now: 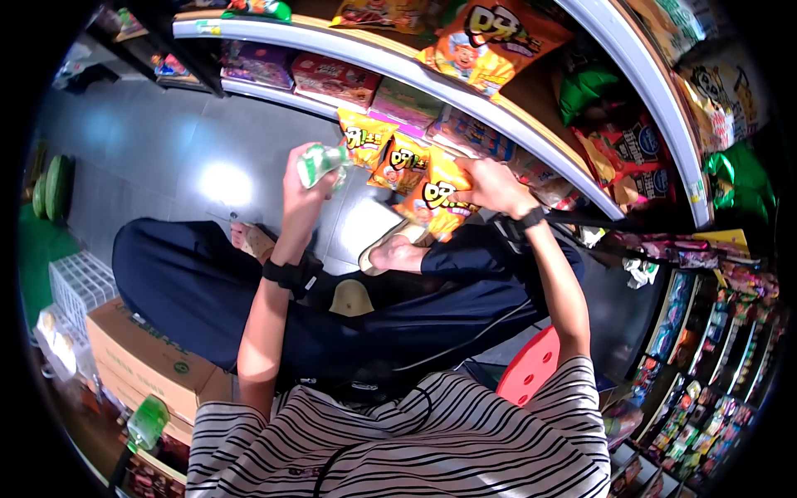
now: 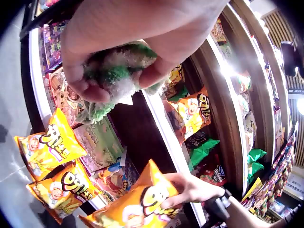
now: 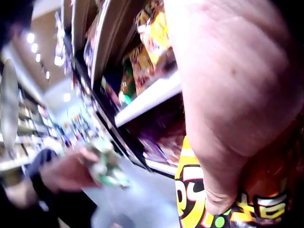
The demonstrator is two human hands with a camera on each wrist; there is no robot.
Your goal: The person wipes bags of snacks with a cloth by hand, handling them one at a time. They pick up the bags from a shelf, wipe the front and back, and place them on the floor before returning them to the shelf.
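Observation:
My left hand (image 1: pixel 299 187) grips a crumpled green-and-white cloth (image 2: pixel 118 78), its fingers and thumb bunched around the fabric. In the head view it is raised over the floor, to the left of the snack bags. My right hand (image 1: pixel 496 189) holds an orange-yellow snack bag (image 1: pixel 438 203) by its side, with the thumb pressed on the printed front in the right wrist view. Two more bags of the same print, an upper snack bag (image 2: pixel 50 145) and a lower snack bag (image 2: pixel 71 187), sit side by side by the bottom shelf.
Boxed snacks (image 1: pixel 336 79) line the bottom shelf. Another orange bag (image 1: pixel 490 41) lies on the shelf above, beside green and red packets. Crossed legs in dark trousers (image 1: pixel 183 257) are below the hands. A cardboard box (image 1: pixel 154 353) and a white wire basket (image 1: pixel 83 282) stand at left.

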